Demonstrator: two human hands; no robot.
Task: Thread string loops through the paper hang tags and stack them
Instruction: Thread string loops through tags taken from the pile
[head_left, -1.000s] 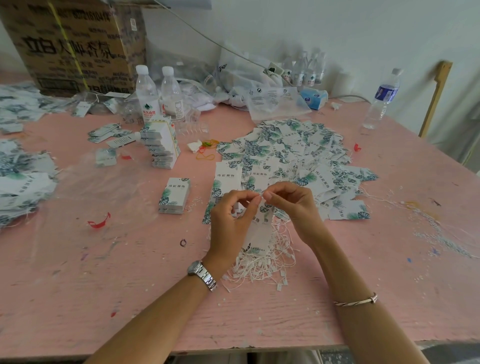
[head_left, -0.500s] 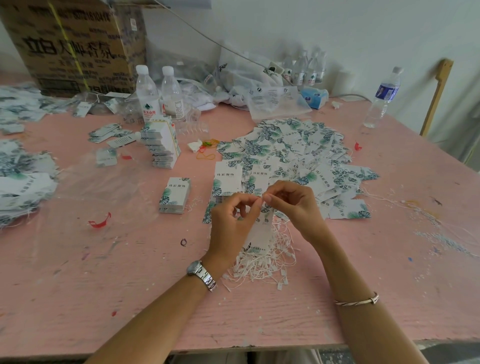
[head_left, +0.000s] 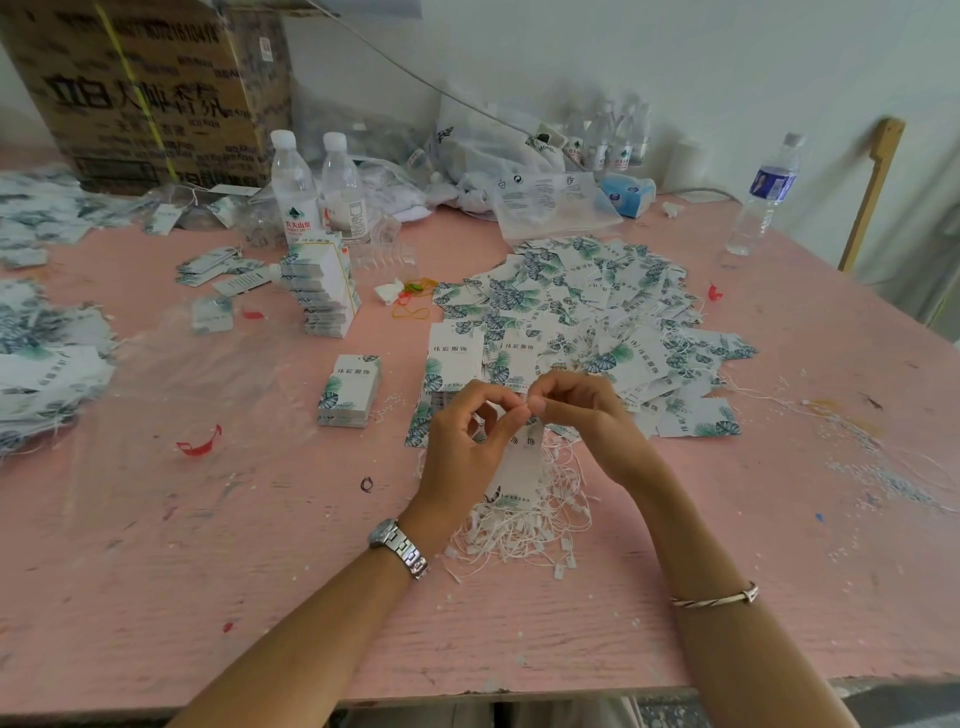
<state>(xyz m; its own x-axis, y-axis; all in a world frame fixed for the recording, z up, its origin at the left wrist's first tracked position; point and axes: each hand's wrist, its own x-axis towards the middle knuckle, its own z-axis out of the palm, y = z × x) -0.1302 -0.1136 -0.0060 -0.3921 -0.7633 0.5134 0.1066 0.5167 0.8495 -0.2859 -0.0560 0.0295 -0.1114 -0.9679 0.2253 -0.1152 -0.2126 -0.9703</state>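
Hang tag (head_left: 519, 467): one, held upright over the near-middle of the worktop (head_left: 234, 597), directly above the string loops (head_left: 524, 530) heap. Left hand (head_left: 462, 441) pinches its top end between thumb and forefinger. Right hand (head_left: 587, 415) pinches the same spot; any string there is too thin to see.

Vs 0.5 s ago: hands and tag practically unmoved.

Counts:
- two squared stacks left of the hands, short stack (head_left: 349, 397) and tall stack (head_left: 322, 291)
- one loose tag pile (head_left: 582, 306) behind the hands
- two water bottles (head_left: 293, 192) by the tall stack
- one lone bottle (head_left: 769, 192) near the far right corner

Cardboard box (head_left: 145, 88) at the far left corner, contents hidden.
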